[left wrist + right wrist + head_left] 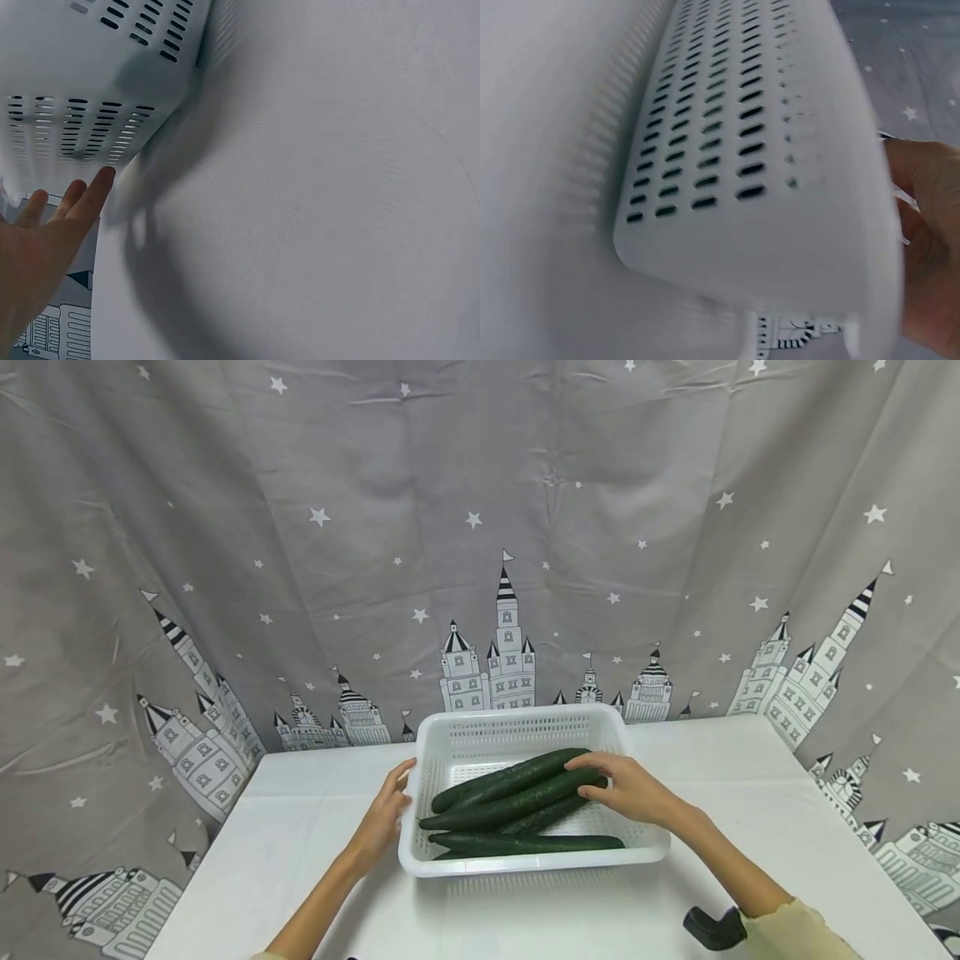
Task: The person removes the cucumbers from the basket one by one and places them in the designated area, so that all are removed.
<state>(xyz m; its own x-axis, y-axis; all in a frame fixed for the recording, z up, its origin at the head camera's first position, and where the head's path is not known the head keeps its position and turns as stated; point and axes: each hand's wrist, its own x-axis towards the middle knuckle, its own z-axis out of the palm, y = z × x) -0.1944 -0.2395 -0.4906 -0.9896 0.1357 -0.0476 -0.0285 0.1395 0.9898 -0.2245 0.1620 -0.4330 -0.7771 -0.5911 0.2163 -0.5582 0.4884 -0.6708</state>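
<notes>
A white perforated plastic basket (525,862) sits on the table with several long dark green cucumbers inside. My left hand (384,814) touches the basket's left side; in the left wrist view its fingers (94,196) are fairly straight against the outer wall. Over the basket's right part, my right hand (626,787) holds the right end of a middle cucumber (495,810), fingers on the far side and thumb on the near side. Another cucumber (517,777) lies just behind it, and one more (532,844) along the front wall. In the right wrist view the basket wall hides the fingertips.
The white table (555,918) runs up to a grey curtain (480,468) printed with castles and stars. A black object (712,929) shows beside the right sleeve (798,931), at the near right.
</notes>
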